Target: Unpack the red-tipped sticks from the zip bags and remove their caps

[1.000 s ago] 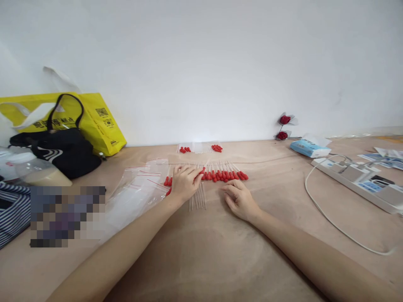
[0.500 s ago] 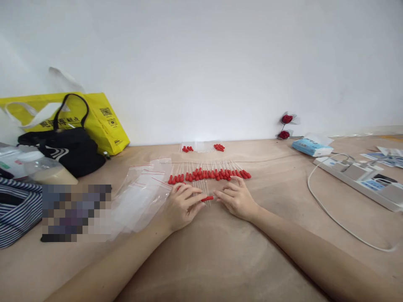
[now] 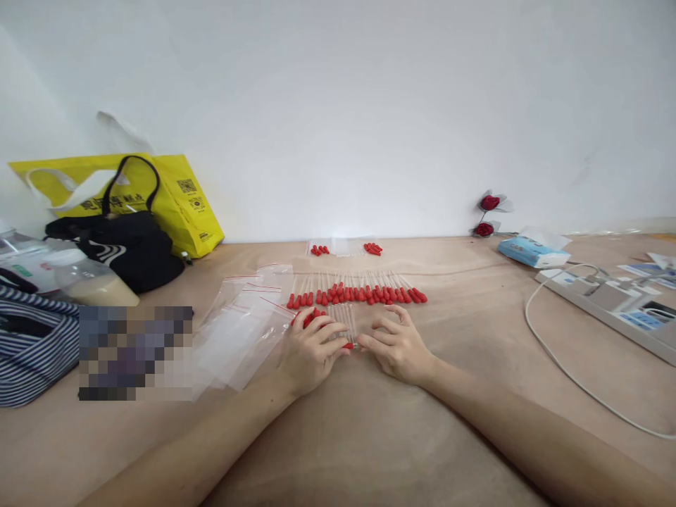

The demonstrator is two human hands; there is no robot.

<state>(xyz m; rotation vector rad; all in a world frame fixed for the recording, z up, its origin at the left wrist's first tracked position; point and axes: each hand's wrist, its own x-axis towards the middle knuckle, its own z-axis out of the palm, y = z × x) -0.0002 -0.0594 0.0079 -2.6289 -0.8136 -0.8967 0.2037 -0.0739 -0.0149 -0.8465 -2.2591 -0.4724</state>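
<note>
A small red piece [image 3: 348,346] sits low over the tabletop between the two hands, its long axis running roughly left to right, one end pointing toward the right hand [image 3: 405,350]. The left hand [image 3: 311,352] pinches it between thumb and forefinger, which cover its left part. The right hand's fingers are curled, thumb and forefinger just beside the piece's right end; whether they grip a thin stick there is too small to tell.

Just beyond the fingertips, slender pale sticks [image 3: 344,320] lie side by side, their lengths running away from the person. More bulb-shaped red pieces [image 3: 317,312] show beside the left hand's fingers. Farther off stretches a row of red-tipped sticks [image 3: 364,293], the smooth, matte red heads toward the person and the thin pale shafts pointing to the wall, some fanned aslant.

To the left, clear plastic bags [image 3: 232,338] with red seal lines overlap, glossy and creased. Near the wall [image 3: 338,120], another clear bag [image 3: 346,246] lies flat with small red clusters [image 3: 372,249] at both ends. Everything rests on a tan, faintly wood-grained tabletop [image 3: 370,443].
</note>
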